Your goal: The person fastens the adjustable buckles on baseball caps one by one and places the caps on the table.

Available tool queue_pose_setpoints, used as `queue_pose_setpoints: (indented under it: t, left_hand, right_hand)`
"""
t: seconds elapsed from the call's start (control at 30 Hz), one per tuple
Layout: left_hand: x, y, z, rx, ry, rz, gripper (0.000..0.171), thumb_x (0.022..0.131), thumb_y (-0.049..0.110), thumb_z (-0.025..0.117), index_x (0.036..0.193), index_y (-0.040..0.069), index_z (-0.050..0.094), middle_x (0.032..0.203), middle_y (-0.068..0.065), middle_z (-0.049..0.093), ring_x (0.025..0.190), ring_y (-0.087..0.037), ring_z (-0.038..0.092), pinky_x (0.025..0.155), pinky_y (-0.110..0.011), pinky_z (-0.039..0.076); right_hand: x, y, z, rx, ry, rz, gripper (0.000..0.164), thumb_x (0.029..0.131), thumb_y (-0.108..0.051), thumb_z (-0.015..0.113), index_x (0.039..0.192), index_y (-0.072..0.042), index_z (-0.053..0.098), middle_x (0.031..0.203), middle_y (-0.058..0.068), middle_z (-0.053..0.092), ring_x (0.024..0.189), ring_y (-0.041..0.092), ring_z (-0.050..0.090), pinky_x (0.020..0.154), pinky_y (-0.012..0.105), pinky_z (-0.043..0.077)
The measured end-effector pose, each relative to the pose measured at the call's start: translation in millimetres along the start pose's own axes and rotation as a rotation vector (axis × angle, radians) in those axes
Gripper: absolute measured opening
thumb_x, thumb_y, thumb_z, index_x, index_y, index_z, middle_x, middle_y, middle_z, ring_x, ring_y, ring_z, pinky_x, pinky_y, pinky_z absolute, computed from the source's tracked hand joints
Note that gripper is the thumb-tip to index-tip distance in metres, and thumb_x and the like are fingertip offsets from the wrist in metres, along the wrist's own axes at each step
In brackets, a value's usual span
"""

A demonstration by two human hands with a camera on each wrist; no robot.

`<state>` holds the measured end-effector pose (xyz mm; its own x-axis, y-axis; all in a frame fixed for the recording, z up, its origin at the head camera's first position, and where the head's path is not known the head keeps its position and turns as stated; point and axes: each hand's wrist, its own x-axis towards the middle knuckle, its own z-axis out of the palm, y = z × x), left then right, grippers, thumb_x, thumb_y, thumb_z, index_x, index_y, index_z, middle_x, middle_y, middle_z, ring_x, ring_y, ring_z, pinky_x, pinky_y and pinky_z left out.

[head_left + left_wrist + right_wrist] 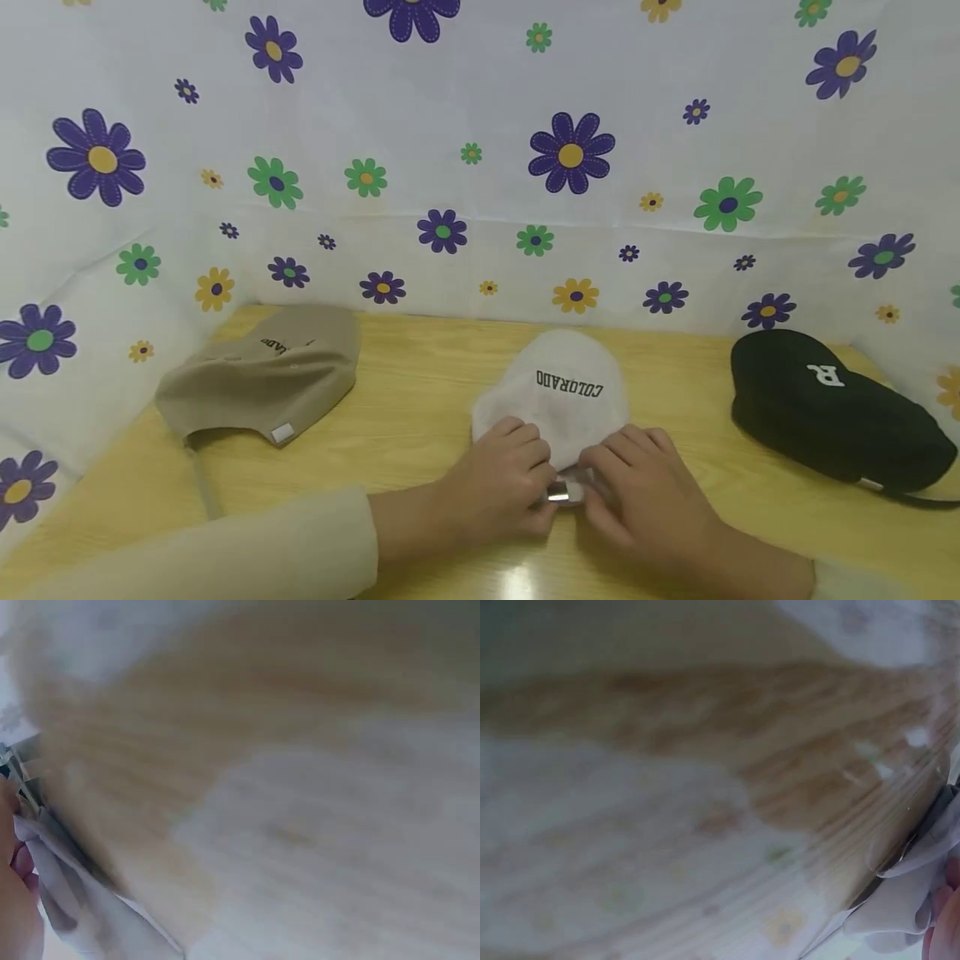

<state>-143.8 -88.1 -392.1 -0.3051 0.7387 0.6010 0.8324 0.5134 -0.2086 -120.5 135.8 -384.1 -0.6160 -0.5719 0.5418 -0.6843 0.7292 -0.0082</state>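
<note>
A white cap (551,408) with dark COLORADO lettering, upside down from here, lies mid-table. My left hand (495,479) grips its near edge on the left, with curled fingers beside a shiny metal buckle (558,492). On the other side of the buckle, my right hand (652,492) pinches the strap (576,492), its thumb below. Part of the strap is hidden by the fingers. Pale cap fabric (105,922) shows beside the left fingers in the left wrist view. The right wrist view catches a fold of the cap (892,900) by the right fingers.
A tan cap (300,375) with its strap hanging loose lies on the left. To the right sits a black cap (810,417) with a white R. Behind the wooden table (420,400) hangs a white flowered cloth (480,100).
</note>
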Motion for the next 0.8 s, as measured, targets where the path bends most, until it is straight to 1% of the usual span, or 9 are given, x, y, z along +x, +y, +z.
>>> queue_pose_setpoints:
  t: [0.07, 0.1, 0.2, 0.27, 0.33, 0.43, 0.6, 0.7, 0.8]
  left_hand:
    - [5.7, -0.2, 0.3, 0.030, -0.037, 0.044, 0.020, 0.074, 0.036, 0.069, 0.066, 0.019, 0.062, 0.068, 0.008, 0.051, 0.070, -0.012, 0.046, 0.077, -0.028, 0.041]
    - [7.5, -0.4, 0.3, 0.038, -0.041, 0.059, 0.022, 0.074, 0.037, 0.068, 0.066, 0.018, 0.062, 0.068, 0.008, 0.050, 0.070, -0.013, 0.047, 0.077, -0.028, 0.041]
    - [8.3, -2.7, -0.2, 0.052, -0.021, 0.087, 0.023, 0.073, 0.037, 0.069, 0.064, 0.018, 0.059, 0.067, 0.008, 0.050, 0.069, -0.013, 0.047, 0.076, -0.028, 0.041]
    - [7.3, -3.9, 0.0, 0.053, 0.003, 0.104, 0.023, 0.073, 0.035, 0.068, 0.063, 0.018, 0.057, 0.066, 0.008, 0.048, 0.067, -0.013, 0.045, 0.074, -0.028, 0.041]
    - [6.1, -4.7, 0.8, 0.059, 0.023, 0.125, 0.023, 0.074, 0.034, 0.068, 0.062, 0.019, 0.056, 0.066, 0.008, 0.048, 0.067, -0.012, 0.045, 0.073, -0.027, 0.041]
    - [4.7, -4.6, 1.7, 0.049, 0.036, 0.136, 0.021, 0.074, 0.034, 0.067, 0.063, 0.019, 0.057, 0.066, 0.008, 0.048, 0.067, -0.012, 0.044, 0.073, -0.027, 0.040]
    - [6.5, -4.7, 2.2, 0.042, 0.025, 0.146, 0.019, 0.075, 0.034, 0.066, 0.066, 0.020, 0.058, 0.069, 0.009, 0.049, 0.070, -0.012, 0.046, 0.075, -0.027, 0.041]
    - [7.7, -4.7, 2.7, 0.044, 0.021, 0.155, 0.019, 0.076, 0.035, 0.066, 0.066, 0.021, 0.058, 0.069, 0.010, 0.050, 0.071, -0.011, 0.047, 0.075, -0.026, 0.041]
    - [7.6, -5.6, 2.4, 0.045, 0.015, 0.151, 0.020, 0.075, 0.036, 0.066, 0.066, 0.021, 0.057, 0.070, 0.010, 0.050, 0.071, -0.011, 0.047, 0.075, -0.026, 0.041]
  right_hand:
    - [-1.7, 1.9, -1.7, 0.008, -0.002, -0.023, 0.019, 0.077, -0.027, 0.069, 0.095, -0.023, 0.066, 0.092, -0.013, 0.060, 0.089, 0.007, 0.051, 0.078, 0.030, 0.036]
    - [-2.0, 2.4, -2.4, 0.019, -0.007, -0.039, 0.021, 0.077, -0.028, 0.070, 0.097, -0.023, 0.067, 0.094, -0.014, 0.061, 0.091, 0.007, 0.051, 0.079, 0.030, 0.036]
    - [-0.7, 1.6, -3.3, 0.061, -0.030, -0.099, 0.023, 0.080, -0.028, 0.073, 0.102, -0.024, 0.068, 0.099, -0.015, 0.061, 0.095, 0.007, 0.052, 0.081, 0.030, 0.034]
    - [-0.2, 0.1, -2.6, 0.071, -0.045, -0.116, 0.023, 0.082, -0.029, 0.073, 0.104, -0.024, 0.069, 0.101, -0.015, 0.061, 0.096, 0.007, 0.051, 0.082, 0.029, 0.033]
    - [-0.3, -1.4, -2.0, 0.080, -0.057, -0.120, 0.021, 0.084, -0.030, 0.074, 0.103, -0.024, 0.070, 0.100, -0.016, 0.060, 0.095, 0.006, 0.050, 0.081, 0.029, 0.032]
    - [-1.1, -1.8, -0.8, 0.076, -0.092, -0.106, 0.019, 0.086, -0.033, 0.073, 0.104, -0.026, 0.071, 0.100, -0.017, 0.059, 0.095, 0.004, 0.049, 0.082, 0.028, 0.032]
    - [-1.9, -1.0, -2.3, 0.065, -0.138, -0.089, 0.018, 0.086, -0.036, 0.074, 0.102, -0.028, 0.072, 0.100, -0.019, 0.058, 0.095, 0.002, 0.049, 0.083, 0.028, 0.033]
    - [-2.6, 0.1, -2.6, 0.063, -0.125, -0.109, 0.017, 0.085, -0.032, 0.076, 0.101, -0.028, 0.073, 0.098, -0.019, 0.059, 0.094, 0.002, 0.050, 0.083, 0.027, 0.034]
    - [-1.2, 1.6, -1.1, 0.059, -0.074, -0.157, 0.017, 0.083, -0.028, 0.077, 0.099, -0.026, 0.073, 0.097, -0.018, 0.061, 0.093, 0.003, 0.051, 0.084, 0.027, 0.034]
